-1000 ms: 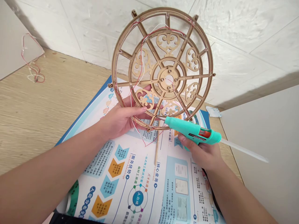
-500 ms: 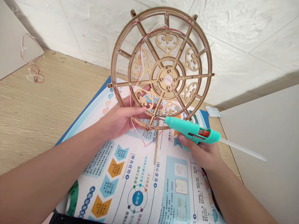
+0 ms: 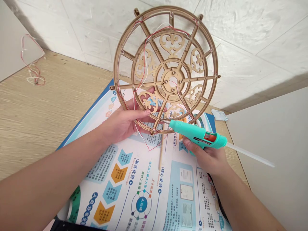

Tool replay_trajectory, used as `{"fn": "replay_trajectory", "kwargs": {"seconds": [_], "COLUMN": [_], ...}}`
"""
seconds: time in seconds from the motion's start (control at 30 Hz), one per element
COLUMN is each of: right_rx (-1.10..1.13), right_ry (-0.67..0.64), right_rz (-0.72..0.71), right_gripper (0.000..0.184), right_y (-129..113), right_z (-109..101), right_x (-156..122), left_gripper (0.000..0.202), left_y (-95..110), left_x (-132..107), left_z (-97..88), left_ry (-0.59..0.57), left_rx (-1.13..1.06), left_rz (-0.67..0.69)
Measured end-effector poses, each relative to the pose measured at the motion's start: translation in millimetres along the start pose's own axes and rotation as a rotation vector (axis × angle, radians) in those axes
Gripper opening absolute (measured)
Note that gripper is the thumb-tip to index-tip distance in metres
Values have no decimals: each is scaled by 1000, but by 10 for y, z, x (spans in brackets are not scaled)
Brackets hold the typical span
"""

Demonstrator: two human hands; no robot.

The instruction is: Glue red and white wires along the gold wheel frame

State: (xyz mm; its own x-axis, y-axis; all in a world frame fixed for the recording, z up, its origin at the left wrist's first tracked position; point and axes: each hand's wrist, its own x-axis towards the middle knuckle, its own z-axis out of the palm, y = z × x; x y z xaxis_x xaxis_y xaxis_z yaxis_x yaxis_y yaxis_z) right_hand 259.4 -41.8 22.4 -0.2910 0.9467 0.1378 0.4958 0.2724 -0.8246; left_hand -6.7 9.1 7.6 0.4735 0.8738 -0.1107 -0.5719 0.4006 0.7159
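Note:
My left hand grips the lower rim of a round wooden fretwork wheel and holds it upright over the table. Thin red and white wires run along its spokes and hang below it. My right hand is closed on a turquoise glue gun, whose nozzle touches the wheel's lower rim. A clear glue stick pokes out of the gun's back.
A printed poster covers the wooden table, with a thin wooden stick lying on it. A coil of red and white wire lies far left. White panels stand at the left and right, a white wall behind.
The wheel has shifted very slightly up and left. Both hands and the glue gun stay where they were.

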Motion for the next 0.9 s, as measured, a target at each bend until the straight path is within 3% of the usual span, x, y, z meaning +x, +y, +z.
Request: {"fn": "replay_trajectory", "kwargs": {"seconds": [0.53,0.9], "right_rx": [-12,-202], "right_ry": [-2,-36], "right_rz": [-45,-101], "right_gripper": [8,20], "right_y": [4,-71], "right_z": [-5,-35], "right_x": [12,-7], "left_gripper": [82,78], "left_y": [26,9], "left_x": [-6,-13], "left_z": [36,34], "left_ry": [2,38], "left_rx": [43,65], "left_rz": [-2,21]}}
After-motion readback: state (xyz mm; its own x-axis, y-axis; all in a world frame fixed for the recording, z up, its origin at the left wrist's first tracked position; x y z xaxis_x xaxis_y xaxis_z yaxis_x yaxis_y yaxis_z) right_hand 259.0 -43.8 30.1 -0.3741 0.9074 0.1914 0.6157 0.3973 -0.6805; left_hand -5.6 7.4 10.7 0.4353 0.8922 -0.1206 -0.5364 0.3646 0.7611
